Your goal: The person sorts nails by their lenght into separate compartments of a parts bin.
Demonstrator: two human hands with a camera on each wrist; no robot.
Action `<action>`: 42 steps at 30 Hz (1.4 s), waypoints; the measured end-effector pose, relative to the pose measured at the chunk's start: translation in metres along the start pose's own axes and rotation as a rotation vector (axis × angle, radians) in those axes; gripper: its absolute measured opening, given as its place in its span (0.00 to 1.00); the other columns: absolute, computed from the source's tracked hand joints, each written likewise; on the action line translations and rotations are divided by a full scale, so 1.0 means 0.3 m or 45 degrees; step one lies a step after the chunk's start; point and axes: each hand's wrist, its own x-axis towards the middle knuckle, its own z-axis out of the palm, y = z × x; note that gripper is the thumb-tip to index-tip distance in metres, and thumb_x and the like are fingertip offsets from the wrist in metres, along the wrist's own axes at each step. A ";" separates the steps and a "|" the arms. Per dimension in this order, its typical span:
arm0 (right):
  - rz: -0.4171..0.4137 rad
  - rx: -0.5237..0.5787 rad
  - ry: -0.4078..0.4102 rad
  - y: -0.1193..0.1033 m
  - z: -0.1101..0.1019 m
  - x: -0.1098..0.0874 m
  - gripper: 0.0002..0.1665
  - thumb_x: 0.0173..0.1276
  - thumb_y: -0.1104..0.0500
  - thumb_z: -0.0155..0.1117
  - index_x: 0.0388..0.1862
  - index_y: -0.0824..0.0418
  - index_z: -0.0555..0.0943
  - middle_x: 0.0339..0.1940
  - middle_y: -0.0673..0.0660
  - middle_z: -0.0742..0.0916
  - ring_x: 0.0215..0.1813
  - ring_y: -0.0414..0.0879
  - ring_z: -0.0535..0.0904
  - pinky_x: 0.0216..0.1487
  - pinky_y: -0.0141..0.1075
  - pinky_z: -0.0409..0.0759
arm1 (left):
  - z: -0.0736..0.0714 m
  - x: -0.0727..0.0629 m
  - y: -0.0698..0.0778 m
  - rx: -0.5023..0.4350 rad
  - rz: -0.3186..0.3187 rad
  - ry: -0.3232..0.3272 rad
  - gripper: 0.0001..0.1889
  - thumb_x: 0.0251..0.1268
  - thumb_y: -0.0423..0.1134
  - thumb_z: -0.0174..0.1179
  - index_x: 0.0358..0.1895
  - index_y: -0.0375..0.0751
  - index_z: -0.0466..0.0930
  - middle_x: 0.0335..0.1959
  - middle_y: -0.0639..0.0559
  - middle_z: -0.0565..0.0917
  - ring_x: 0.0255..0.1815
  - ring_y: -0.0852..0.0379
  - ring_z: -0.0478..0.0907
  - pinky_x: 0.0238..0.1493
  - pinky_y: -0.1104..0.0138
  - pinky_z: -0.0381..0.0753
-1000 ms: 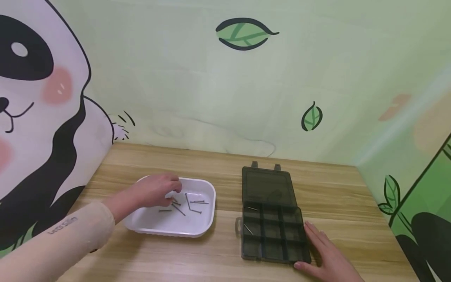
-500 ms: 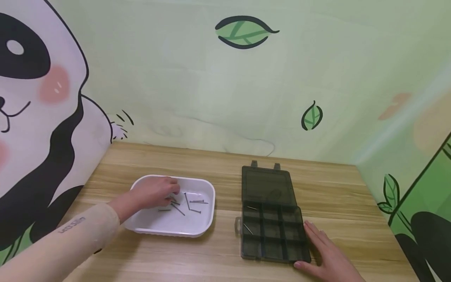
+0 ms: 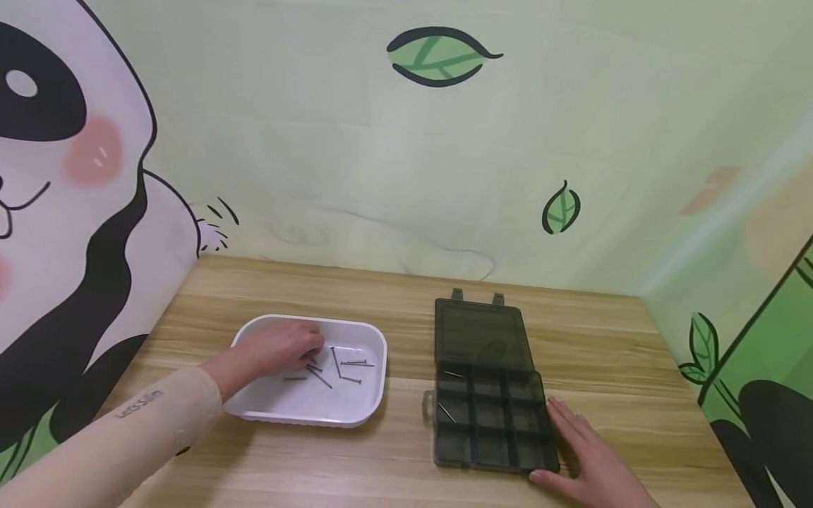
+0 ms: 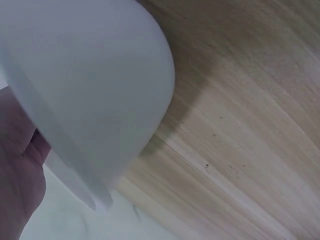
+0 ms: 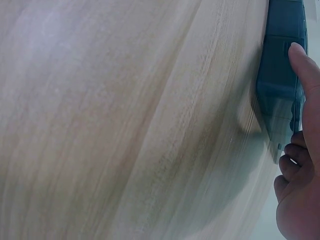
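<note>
Head cam, 12 = away from the person: green backdrop (image 3: 317,141) up top, wood-look desk (image 3: 406,451) below. Dark box (image 3: 490,448) sits at approx 5 o'clock of centre, lid (image 3: 485,335) laid back; long axis 12–6, tipped slightly twd 11–5. White tray (image 3: 273,400) at 7–8 o'clock, long axis 9–3.

R hand (image 3: 593,455) is at the box's 4 o'clock edge, spread w/ fingers resting along the side, thumb at the near corner, not wrapped round anything. L hand (image 3: 286,346) is inside the tray, fingers curled down among the nails; can't tell if it has hold of one.

R-wrist cam adds what head cam hides: R thumb on the box's outer wall, other fingers loosely bent. L-wrist cam adds the tray's outer wall + dark specks (image 4: 207,166) on the desk; rim blocks the L fingertips.

Smallest bits, head cam only: tray nails (image 3: 336,362) mostly twd 3 o'clock. One runs 11–5, another 10–4, others approx 9–3. Box nails (image 3: 447,413): one in the far-left compartment, approx 9–3; one in mid-left, 10–4-ish. Most nail heads too small to tell.
</note>
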 end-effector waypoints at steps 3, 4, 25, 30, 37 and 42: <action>0.016 0.007 -0.021 -0.002 0.000 0.001 0.70 0.58 0.21 0.71 0.87 0.60 0.60 0.85 0.64 0.67 0.79 0.75 0.64 0.70 0.70 0.69 | -0.004 0.001 0.002 -0.007 -0.008 -0.003 0.14 0.57 0.28 0.73 0.27 0.48 0.76 0.26 0.58 0.72 0.26 0.60 0.67 0.29 0.66 0.73; 0.020 0.010 -0.026 -0.002 -0.001 0.001 0.70 0.58 0.21 0.71 0.87 0.60 0.60 0.85 0.64 0.66 0.79 0.76 0.64 0.70 0.70 0.69 | -0.005 0.001 0.003 -0.010 -0.012 -0.003 0.14 0.57 0.28 0.72 0.27 0.48 0.76 0.25 0.58 0.72 0.26 0.60 0.67 0.29 0.66 0.72; 0.030 0.015 -0.044 0.001 0.001 -0.001 0.70 0.58 0.21 0.71 0.87 0.59 0.59 0.85 0.64 0.66 0.79 0.76 0.64 0.69 0.70 0.71 | -0.063 -0.012 0.025 -0.059 -0.027 0.015 0.16 0.53 0.26 0.70 0.26 0.50 0.74 0.24 0.60 0.70 0.25 0.62 0.66 0.27 0.69 0.69; 0.015 0.021 -0.035 0.001 -0.002 0.000 0.70 0.59 0.22 0.71 0.87 0.60 0.59 0.85 0.65 0.66 0.79 0.75 0.64 0.70 0.69 0.70 | -0.117 0.010 0.065 -0.138 -0.016 0.048 0.14 0.53 0.25 0.70 0.28 0.50 0.76 0.26 0.60 0.73 0.26 0.63 0.68 0.28 0.69 0.71; 0.019 0.016 -0.041 0.000 -0.003 0.002 0.70 0.58 0.22 0.72 0.86 0.61 0.60 0.84 0.65 0.67 0.79 0.76 0.64 0.70 0.70 0.70 | -0.196 0.081 0.135 -0.193 0.019 0.077 0.13 0.53 0.26 0.69 0.29 0.49 0.77 0.28 0.59 0.75 0.28 0.63 0.69 0.30 0.69 0.73; 0.022 0.013 -0.042 -0.005 -0.003 0.003 0.71 0.58 0.21 0.72 0.86 0.62 0.61 0.84 0.65 0.68 0.79 0.75 0.65 0.70 0.69 0.70 | -0.230 0.153 0.190 -0.164 0.119 0.114 0.12 0.53 0.26 0.68 0.28 0.49 0.78 0.28 0.59 0.77 0.29 0.62 0.71 0.31 0.69 0.74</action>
